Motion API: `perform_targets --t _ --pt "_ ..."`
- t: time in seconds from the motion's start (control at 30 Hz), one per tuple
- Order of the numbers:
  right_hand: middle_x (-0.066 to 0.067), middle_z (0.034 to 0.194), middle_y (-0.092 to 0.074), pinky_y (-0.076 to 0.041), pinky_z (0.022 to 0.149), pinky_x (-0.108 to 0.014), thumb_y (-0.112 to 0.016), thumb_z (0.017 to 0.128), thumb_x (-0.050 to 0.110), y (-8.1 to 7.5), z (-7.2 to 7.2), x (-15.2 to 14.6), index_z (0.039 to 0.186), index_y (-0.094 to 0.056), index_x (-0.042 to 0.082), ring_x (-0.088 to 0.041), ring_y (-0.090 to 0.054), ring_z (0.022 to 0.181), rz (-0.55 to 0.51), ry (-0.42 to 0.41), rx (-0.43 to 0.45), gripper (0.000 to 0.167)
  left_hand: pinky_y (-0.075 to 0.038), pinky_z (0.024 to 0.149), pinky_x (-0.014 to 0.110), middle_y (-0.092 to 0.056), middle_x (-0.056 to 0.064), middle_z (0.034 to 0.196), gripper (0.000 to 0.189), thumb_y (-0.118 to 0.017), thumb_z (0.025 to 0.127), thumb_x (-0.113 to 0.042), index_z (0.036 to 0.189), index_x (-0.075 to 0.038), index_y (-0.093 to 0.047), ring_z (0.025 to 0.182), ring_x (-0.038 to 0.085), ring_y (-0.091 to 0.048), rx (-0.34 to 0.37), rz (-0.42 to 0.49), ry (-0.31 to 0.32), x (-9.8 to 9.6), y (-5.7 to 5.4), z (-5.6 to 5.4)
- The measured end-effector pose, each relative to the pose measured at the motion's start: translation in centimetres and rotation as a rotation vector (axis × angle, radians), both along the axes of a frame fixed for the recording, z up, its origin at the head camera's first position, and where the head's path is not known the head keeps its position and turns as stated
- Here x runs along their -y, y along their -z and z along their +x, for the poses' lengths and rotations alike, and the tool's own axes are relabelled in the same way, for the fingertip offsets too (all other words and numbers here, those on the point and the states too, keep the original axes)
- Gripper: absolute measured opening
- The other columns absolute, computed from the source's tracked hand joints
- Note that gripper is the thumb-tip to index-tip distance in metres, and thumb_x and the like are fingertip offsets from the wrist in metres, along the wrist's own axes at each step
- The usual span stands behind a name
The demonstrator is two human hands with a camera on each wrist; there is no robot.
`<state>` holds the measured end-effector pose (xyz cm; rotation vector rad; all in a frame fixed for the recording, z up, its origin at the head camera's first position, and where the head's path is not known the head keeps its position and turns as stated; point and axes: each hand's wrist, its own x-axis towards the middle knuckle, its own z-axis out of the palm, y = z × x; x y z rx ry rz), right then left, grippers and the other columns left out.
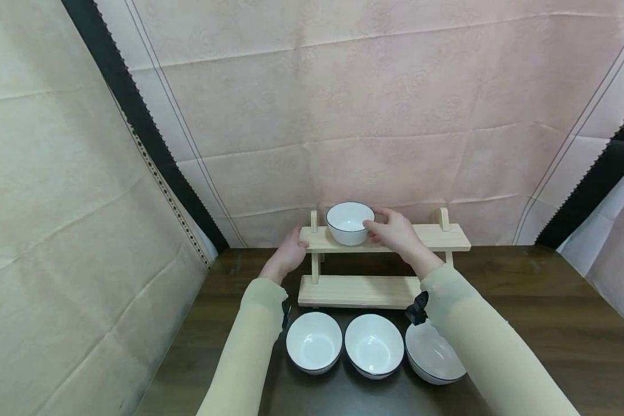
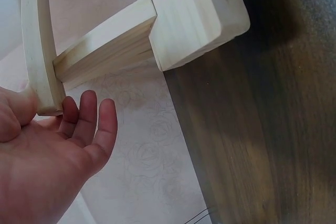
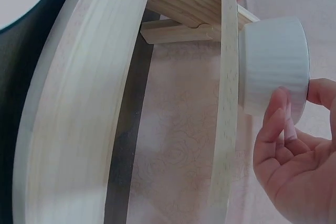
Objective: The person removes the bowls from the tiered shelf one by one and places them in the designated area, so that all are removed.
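Note:
A white bowl with a dark rim [image 1: 347, 222] sits on the upper board of a two-tier wooden shelf [image 1: 359, 292], near its left end. My right hand [image 1: 397, 233] pinches the bowl at its right side. In the right wrist view the thumb is at the rim of the bowl [image 3: 275, 61] and the fingers lie along its wall. At the shelf's left end my left hand [image 1: 289, 252] holds the upper board, and in the left wrist view the thumb and curled fingers of that hand [image 2: 63, 145] are on either side of the board's end [image 2: 44, 72].
Three more white bowls stand in a row before the shelf: a left one [image 1: 314, 342], a middle one [image 1: 374, 345] and a right one [image 1: 433, 353], partly behind my right forearm. The dark wooden table [image 1: 546, 312] meets a pale cloth backdrop [image 1: 385, 115] behind the shelf.

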<state>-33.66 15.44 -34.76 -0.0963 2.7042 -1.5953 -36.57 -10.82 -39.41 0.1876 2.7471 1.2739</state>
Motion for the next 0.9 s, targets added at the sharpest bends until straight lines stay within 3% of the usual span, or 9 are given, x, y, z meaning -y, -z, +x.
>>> perform_targets --t 0.2,0.4,0.9 --pt "-0.014 0.105 -0.064 -0.055 0.08 -0.035 -0.057 0.091 0.039 0.1 0.0 0.1 0.146 -0.031 0.018 -0.026 -0.065 0.087 -0.083 -0.014 0.039 0.064 -0.014 0.117 0.046 -0.015 0.016 0.154 0.056 -0.033 0.099 -0.018 0.15 -0.01 -0.013 0.144 0.028 -0.012 -0.003 -0.001 -0.003 -0.1 0.0 0.1" --pt "-0.011 0.103 -0.065 -0.055 0.078 -0.032 -0.059 0.087 0.049 0.6 0.0 0.4 0.146 -0.031 0.019 -0.022 -0.067 0.086 -0.074 0.014 0.045 0.071 -0.015 0.116 0.046 -0.016 0.017 0.154 0.056 -0.033 0.098 -0.018 0.15 -0.01 -0.014 0.144 0.029 -0.012 -0.015 -0.006 -0.003 0.0 0.2 0.0" --pt "-0.015 0.097 -0.068 -0.056 0.072 -0.028 -0.058 0.09 0.038 0.6 0.2 1.2 0.146 -0.03 0.018 -0.022 -0.067 0.081 -0.184 0.059 0.075 0.065 -0.012 0.117 0.046 -0.013 0.015 0.156 0.056 -0.032 0.099 -0.022 0.15 -0.013 -0.013 0.145 0.027 -0.008 -0.006 0.008 -0.002 0.1 0.4 -0.1"
